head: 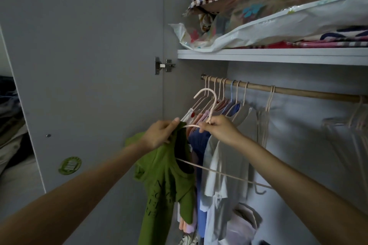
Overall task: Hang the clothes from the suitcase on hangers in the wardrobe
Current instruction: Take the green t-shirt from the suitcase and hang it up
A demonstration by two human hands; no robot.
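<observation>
A green T-shirt (162,185) with dark lettering hangs in front of the open wardrobe. My left hand (159,135) grips its shoulder near the collar. My right hand (219,128) pinches the neck of a pale pink hanger (209,99), whose hook points up below the wooden rail (294,92). One arm of this hanger runs through the shirt's neck opening and its bottom bar sticks out to the right. Several garments (217,165) hang on the rail behind it.
The grey wardrobe door (89,65) stands open on the left, with a hinge (164,65). A shelf (278,55) above the rail carries bagged bedding (268,26). Several empty hangers (354,123) hang at the rail's right end. A pile of clothes (10,125) lies at the far left.
</observation>
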